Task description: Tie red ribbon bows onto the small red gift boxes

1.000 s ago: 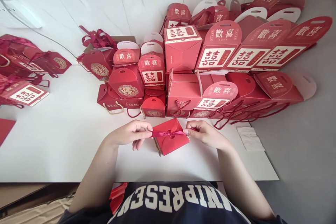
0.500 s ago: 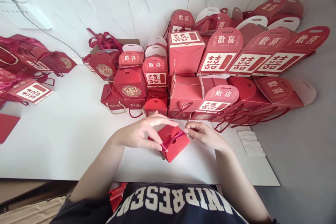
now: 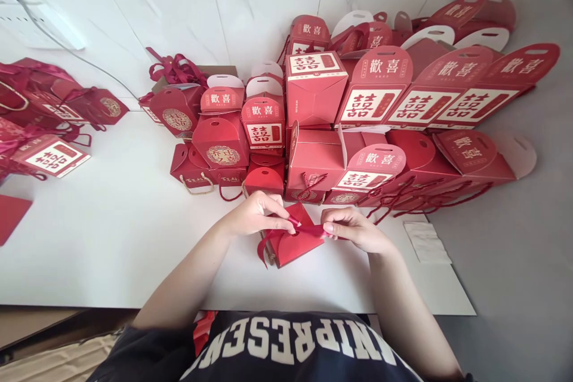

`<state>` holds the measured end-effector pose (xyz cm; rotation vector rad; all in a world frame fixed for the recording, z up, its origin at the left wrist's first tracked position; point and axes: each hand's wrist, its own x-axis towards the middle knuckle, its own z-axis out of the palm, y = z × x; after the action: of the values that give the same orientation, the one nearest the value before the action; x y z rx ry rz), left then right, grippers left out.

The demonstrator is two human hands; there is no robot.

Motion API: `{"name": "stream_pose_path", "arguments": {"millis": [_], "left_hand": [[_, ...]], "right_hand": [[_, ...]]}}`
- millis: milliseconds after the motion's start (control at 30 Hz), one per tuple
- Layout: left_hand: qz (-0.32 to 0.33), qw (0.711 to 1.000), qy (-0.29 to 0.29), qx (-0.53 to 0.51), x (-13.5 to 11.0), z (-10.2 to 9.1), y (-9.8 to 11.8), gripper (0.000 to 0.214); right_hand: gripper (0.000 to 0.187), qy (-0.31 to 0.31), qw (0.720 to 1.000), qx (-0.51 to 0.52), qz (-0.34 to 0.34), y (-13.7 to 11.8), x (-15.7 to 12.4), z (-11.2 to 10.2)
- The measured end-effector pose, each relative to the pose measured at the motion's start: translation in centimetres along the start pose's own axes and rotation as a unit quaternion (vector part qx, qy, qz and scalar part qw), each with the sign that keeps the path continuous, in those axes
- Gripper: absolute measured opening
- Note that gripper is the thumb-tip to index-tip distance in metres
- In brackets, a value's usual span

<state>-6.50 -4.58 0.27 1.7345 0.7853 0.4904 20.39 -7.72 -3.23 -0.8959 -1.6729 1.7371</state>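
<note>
A small red gift box (image 3: pixel 290 249) with a curved flap lies on the white table between my hands, and a cord dangles at its left side. A thin red ribbon (image 3: pixel 308 229) runs across its top. My left hand (image 3: pixel 255 215) rests at the box's upper left, its fingertips pinching the ribbon. My right hand (image 3: pixel 353 230) pinches the ribbon's other stretch at the box's right corner. Part of the box's top is hidden by my fingers.
Several red boxes and carrier bags with gold-and-cream lettering (image 3: pixel 313 89) are stacked along the back of the white table (image 3: pixel 111 245). More red bags (image 3: pixel 49 137) lie at the left. A white paper sheet (image 3: pixel 426 242) lies near the table's right edge.
My left hand has come back from over the box to its upper left. The ribbon, crossed on the flap before, now stretches toward my right hand, and the box has turned slightly.
</note>
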Motion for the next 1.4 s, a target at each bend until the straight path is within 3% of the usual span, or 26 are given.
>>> {"name": "stream_pose_path", "arguments": {"millis": [200, 333, 500, 700, 833, 900, 1000, 1133, 1400], "left_hand": [[-0.018, 1.0, 0.009, 0.022, -0.1, -0.2, -0.3, 0.022], [-0.015, 0.999, 0.027, 0.012, 0.2, 0.1, -0.8, 0.029], [0.026, 0.999, 0.014, 0.044, 0.3, 0.4, -0.9, 0.027], [0.009, 0.998, 0.005, 0.064, 0.3, 0.6, -0.3, 0.032], [0.039, 0.991, 0.023, 0.129, 0.2, 0.7, -0.1, 0.022], [0.053, 0.99, 0.028, 0.128, 0.1, 0.7, -0.1, 0.02], [0.037, 0.996, 0.022, 0.075, -0.2, 1.0, -0.2, 0.018], [-0.018, 0.999, 0.024, -0.033, -0.5, 1.5, -0.1, 0.021], [-0.015, 0.999, 0.024, 0.018, -0.5, 0.8, 0.2, 0.029]], "right_hand": [[0.027, 0.034, 0.998, 0.024, -0.042, 0.2, -0.1, 0.7], [0.014, 0.053, 0.994, -0.032, -0.092, -0.4, 0.3, 1.7], [0.016, 0.045, 0.981, -0.108, -0.156, -1.6, 1.1, 2.7], [0.016, 0.097, 0.938, -0.279, -0.184, -2.1, 1.7, 3.8], [0.019, 0.074, 0.912, -0.359, -0.182, -2.6, 1.4, 4.2], [0.019, 0.077, 0.929, -0.318, -0.172, -2.7, 1.2, 4.2], [0.015, 0.143, 0.955, -0.22, -0.14, -2.3, 1.2, 4.3], [0.01, 0.185, 0.949, -0.229, -0.118, -1.2, 1.8, 4.6], [0.009, 0.195, 0.948, -0.193, -0.16, -0.9, 1.6, 4.4]]}}
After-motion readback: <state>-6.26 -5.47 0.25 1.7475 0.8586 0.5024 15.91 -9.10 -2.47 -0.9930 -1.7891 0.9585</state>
